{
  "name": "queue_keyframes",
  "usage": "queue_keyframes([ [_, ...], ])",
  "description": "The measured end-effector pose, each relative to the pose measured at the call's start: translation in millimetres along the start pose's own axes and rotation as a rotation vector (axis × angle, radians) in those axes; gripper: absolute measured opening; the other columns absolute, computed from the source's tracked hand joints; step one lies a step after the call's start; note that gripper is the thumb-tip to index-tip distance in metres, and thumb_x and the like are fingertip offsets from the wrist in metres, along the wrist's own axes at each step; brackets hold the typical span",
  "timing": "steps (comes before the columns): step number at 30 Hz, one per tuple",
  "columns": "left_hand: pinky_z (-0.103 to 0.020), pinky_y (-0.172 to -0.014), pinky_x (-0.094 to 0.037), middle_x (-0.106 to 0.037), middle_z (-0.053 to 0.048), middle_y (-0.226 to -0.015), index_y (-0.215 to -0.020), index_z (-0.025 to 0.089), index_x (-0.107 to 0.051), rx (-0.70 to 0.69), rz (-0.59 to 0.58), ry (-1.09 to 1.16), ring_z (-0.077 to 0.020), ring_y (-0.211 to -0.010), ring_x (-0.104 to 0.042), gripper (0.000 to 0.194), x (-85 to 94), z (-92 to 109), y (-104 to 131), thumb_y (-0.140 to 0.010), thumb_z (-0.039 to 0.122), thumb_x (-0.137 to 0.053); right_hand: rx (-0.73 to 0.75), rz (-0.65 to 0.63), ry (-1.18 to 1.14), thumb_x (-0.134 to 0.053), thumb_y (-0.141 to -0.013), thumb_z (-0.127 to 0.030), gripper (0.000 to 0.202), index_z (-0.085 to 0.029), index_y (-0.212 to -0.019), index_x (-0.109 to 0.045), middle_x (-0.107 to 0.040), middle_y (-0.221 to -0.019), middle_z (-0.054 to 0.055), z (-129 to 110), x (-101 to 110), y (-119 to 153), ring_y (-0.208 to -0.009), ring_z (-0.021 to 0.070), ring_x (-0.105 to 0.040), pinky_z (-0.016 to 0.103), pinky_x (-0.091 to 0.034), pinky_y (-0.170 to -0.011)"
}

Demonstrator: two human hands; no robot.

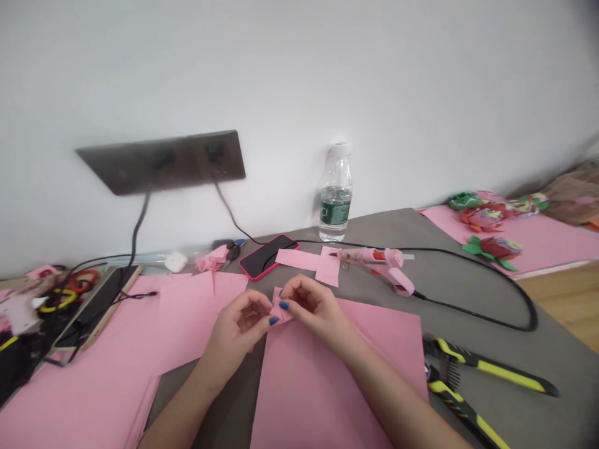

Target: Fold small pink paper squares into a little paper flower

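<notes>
My left hand point(241, 324) and my right hand point(312, 307) meet over the middle of the grey table point(491, 293). Both pinch a small folded piece of pink paper point(281, 310) between their fingertips, which have blue nails. Under the hands lies a large pink paper sheet point(327, 386). More pink sheets point(140, 337) spread to the left. A pink glue gun point(384, 265) lies just beyond the right hand, its nozzle resting on small pink paper squares point(313, 262).
A phone in a red case point(266, 255) and a water bottle point(336, 196) stand near the wall. Yellow-and-black handled shears point(472, 380) lie at the right. A black cable point(491, 268) loops across the table. Finished paper flowers point(491, 231) sit far right; clutter and a tablet point(93, 305) sit left.
</notes>
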State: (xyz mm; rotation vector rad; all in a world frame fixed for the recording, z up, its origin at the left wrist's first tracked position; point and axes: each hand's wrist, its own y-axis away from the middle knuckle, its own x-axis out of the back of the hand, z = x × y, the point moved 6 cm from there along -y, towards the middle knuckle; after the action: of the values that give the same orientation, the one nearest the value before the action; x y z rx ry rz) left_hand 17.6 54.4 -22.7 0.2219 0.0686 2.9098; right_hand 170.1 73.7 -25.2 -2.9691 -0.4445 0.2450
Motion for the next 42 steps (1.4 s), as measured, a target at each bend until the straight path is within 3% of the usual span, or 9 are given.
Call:
queue_keyframes([
  [5, -0.022, -0.065, -0.047, -0.056, 0.001, -0.080, -0.088, 0.021, -0.059, -0.031, 0.007, -0.005, -0.0150, -0.076, -0.057, 0.009, -2.0, 5.4, -0.3, -0.086, 0.028, -0.065, 0.000, 0.006, 0.031, -0.065, -0.084, -0.021, 0.006, -0.019, -0.082, -0.060, -0.062, -0.078, 0.000, 3.0, 0.4, 0.0, -0.070, 0.0146, -0.058, 0.027, -0.042, -0.065],
  [13, -0.024, -0.069, -0.049, -0.059, -0.002, -0.089, -0.084, 0.021, -0.060, -0.090, -0.001, -0.046, -0.0155, -0.080, -0.060, 0.007, -2.8, 8.7, -0.2, -0.088, 0.026, -0.062, 0.038, 0.006, 0.094, -0.061, -0.085, -0.018, 0.003, -0.020, -0.082, -0.061, -0.064, -0.077, 0.001, -1.4, -0.8, 0.9, -0.067, 0.0150, -0.057, 0.028, -0.041, -0.063],
  [23, -0.024, -0.066, -0.050, -0.059, -0.002, -0.086, -0.087, 0.021, -0.060, -0.038, -0.006, -0.072, -0.0188, -0.085, -0.061, 0.011, 0.6, 1.5, -1.6, -0.089, 0.032, -0.063, 0.089, -0.055, 0.134, -0.061, -0.090, -0.024, 0.008, -0.020, -0.084, -0.060, -0.063, -0.085, 0.004, -5.2, -2.8, 1.7, -0.077, 0.0166, -0.058, 0.029, -0.046, -0.070],
  [30, -0.024, -0.066, -0.051, -0.058, -0.002, -0.087, -0.085, 0.020, -0.060, -0.028, 0.015, -0.056, -0.0177, -0.081, -0.061, 0.013, 0.8, 1.7, -0.1, -0.088, 0.032, -0.065, 0.032, -0.088, 0.110, -0.059, -0.093, -0.030, 0.014, -0.019, -0.084, -0.059, -0.061, -0.082, 0.003, -5.9, -4.2, 3.0, -0.073, 0.0161, -0.057, 0.029, -0.045, -0.068],
  [38, -0.026, -0.075, -0.056, -0.059, 0.000, -0.081, -0.079, 0.019, -0.061, -0.040, 0.050, 0.049, -0.0158, -0.079, -0.061, 0.012, -4.1, 7.5, -0.9, -0.085, 0.028, -0.065, 0.039, -0.044, 0.178, -0.058, -0.087, -0.018, 0.009, -0.019, -0.078, -0.056, -0.059, -0.074, 0.000, -8.5, -5.8, 1.9, -0.065, 0.0135, -0.055, 0.025, -0.042, -0.060],
  [42, -0.024, -0.064, -0.055, -0.060, 0.000, -0.078, -0.077, 0.019, -0.061, 0.007, 0.075, 0.111, -0.0175, -0.080, -0.064, 0.014, -7.1, 5.4, -0.7, -0.083, 0.030, -0.067, 0.032, -0.022, 0.172, -0.059, -0.085, -0.018, 0.007, -0.019, -0.078, -0.057, -0.060, -0.075, 0.001, -6.8, -5.3, 1.4, -0.065, 0.0131, -0.054, 0.025, -0.043, -0.061],
])
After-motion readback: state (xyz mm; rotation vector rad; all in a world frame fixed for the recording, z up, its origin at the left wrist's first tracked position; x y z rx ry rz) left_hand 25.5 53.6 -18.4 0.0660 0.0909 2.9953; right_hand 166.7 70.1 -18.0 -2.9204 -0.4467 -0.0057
